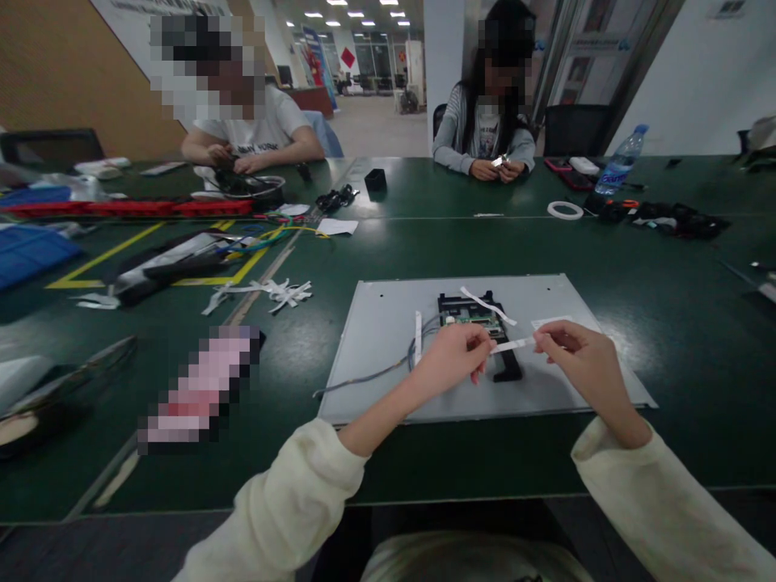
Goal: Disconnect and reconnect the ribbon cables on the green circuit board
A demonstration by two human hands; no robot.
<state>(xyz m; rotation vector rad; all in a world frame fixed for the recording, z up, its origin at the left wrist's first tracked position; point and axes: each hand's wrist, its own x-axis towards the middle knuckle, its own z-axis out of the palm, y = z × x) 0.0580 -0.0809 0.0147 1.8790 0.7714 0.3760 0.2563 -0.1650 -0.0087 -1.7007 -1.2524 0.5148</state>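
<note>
Between my two hands a short strip of white tape (514,346) is stretched. My left hand (457,353) pinches one end, and my right hand (573,347) pinches the other. Beneath them lies a flat grey metal panel (369,331). On the panel sits a black bracket (508,368) with a green circuit board (464,323), partly hidden by my left hand. One white strip (488,305) lies across the bracket's top. Another white strip (418,339) crosses the grey cable (369,377) that runs left from the board.
Left of the panel lie crumpled white strips (284,293) and a blurred-out pink phone-like object (206,388). Farther off are a white tape roll (565,210), a water bottle (622,162) and black cables (679,218). Two people sit across the green table (424,250), hands at small parts.
</note>
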